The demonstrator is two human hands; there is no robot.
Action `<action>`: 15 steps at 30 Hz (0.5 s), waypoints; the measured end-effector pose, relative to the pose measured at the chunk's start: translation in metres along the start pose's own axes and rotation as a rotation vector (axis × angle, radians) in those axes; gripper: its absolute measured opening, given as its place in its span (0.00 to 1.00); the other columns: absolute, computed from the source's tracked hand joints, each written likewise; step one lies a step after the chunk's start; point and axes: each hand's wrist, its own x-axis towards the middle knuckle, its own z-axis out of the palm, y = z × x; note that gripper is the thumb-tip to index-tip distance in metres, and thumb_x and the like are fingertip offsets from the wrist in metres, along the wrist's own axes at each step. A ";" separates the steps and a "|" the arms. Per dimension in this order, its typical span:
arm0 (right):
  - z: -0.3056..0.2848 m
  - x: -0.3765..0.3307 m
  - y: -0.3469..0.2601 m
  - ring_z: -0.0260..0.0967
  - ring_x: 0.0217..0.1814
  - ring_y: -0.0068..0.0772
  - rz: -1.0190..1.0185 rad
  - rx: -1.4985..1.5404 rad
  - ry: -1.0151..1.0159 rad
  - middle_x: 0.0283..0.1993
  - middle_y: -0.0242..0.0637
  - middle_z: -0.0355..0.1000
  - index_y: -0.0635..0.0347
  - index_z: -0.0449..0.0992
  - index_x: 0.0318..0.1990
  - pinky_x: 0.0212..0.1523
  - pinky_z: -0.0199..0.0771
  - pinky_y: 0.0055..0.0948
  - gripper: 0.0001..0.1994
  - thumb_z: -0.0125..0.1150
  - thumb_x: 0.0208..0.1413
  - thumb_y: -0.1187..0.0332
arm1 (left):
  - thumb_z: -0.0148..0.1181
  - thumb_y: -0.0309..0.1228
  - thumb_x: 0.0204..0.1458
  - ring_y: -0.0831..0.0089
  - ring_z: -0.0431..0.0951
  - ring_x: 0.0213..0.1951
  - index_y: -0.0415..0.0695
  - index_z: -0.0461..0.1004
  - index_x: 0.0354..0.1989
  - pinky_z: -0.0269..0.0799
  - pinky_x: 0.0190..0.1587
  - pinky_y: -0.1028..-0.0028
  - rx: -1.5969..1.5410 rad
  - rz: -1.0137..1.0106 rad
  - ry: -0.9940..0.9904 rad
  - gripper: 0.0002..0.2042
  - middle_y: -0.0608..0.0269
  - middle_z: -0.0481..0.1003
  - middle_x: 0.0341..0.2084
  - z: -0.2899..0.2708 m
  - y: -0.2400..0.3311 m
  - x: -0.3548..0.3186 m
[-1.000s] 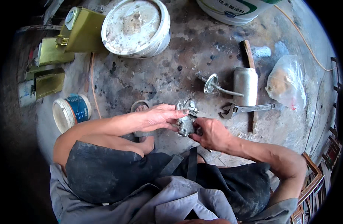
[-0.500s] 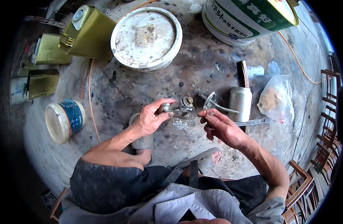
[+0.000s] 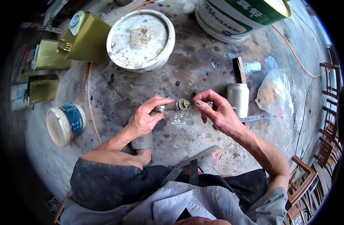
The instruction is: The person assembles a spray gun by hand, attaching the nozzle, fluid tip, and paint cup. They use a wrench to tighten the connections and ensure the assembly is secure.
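Left hand (image 3: 143, 112): your fingers are closed on a small metal fitting (image 3: 166, 108), thumb on the near side, the others along the far side. The grip sits at the fitting's left end, apparently so that the brass-coloured threaded end (image 3: 185, 104) on its right stays uncovered and faces your other hand. The fitting is held up in front of you, above the floor (image 3: 172, 144).

Right hand (image 3: 220, 110): thumb and forefinger are drawn nearly together just beside the threaded end, with a slight gap to it. Whether they pinch some small part, you cannot tell from this view.

Pose: both forearms come in from the sides and converge; your left wrist is bent inward, your right forearm slants up and leftward, palm turned toward the fitting. You sit low, knees apart, which seems to leave the space between clear for close work.

Further out: a silver can (image 3: 238, 98) stands right of your right hand, a flat metal handle (image 3: 254, 117) by its base, presumably within easy reach. Beyond it, a clear plastic bag (image 3: 275, 93). At far left, a small tub (image 3: 75, 118); ahead, a white lidded bucket (image 3: 140, 37).
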 end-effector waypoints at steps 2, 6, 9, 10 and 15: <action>0.003 0.004 -0.004 0.65 0.31 0.16 0.022 -0.083 -0.021 0.33 0.29 0.74 0.63 0.78 0.44 0.32 0.68 0.22 0.14 0.65 0.66 0.60 | 0.61 0.15 0.58 0.70 0.74 0.54 0.39 0.73 0.58 0.70 0.56 0.72 0.038 -0.036 -0.056 0.19 0.55 0.74 0.53 -0.003 0.006 0.000; 0.004 0.007 -0.007 0.64 0.33 0.14 0.043 0.017 -0.045 0.32 0.28 0.75 0.61 0.80 0.42 0.35 0.65 0.22 0.12 0.67 0.64 0.60 | 0.60 0.16 0.59 0.73 0.73 0.53 0.39 0.73 0.58 0.69 0.54 0.75 -0.001 -0.066 -0.054 0.18 0.57 0.73 0.53 0.001 0.005 -0.003; -0.001 0.010 0.008 0.62 0.32 0.17 0.287 0.509 -0.083 0.33 0.26 0.72 0.58 0.80 0.42 0.33 0.64 0.24 0.11 0.61 0.68 0.60 | 0.61 0.19 0.60 0.77 0.73 0.47 0.39 0.73 0.59 0.69 0.50 0.77 0.004 -0.031 -0.035 0.18 0.61 0.75 0.48 0.004 0.002 -0.002; -0.004 0.011 0.016 0.62 0.33 0.18 0.370 0.705 -0.091 0.33 0.26 0.71 0.58 0.79 0.42 0.33 0.63 0.24 0.11 0.59 0.69 0.60 | 0.61 0.20 0.61 0.79 0.72 0.45 0.39 0.72 0.59 0.69 0.48 0.78 -0.017 -0.093 -0.026 0.18 0.62 0.75 0.46 0.003 0.003 -0.003; -0.016 0.005 0.024 0.70 0.42 0.29 0.343 0.708 0.044 0.48 0.38 0.69 0.64 0.70 0.56 0.46 0.75 0.31 0.14 0.55 0.70 0.64 | 0.63 0.27 0.62 0.84 0.70 0.36 0.37 0.71 0.61 0.68 0.42 0.79 -0.089 -0.246 -0.020 0.19 0.71 0.75 0.37 0.001 0.006 -0.005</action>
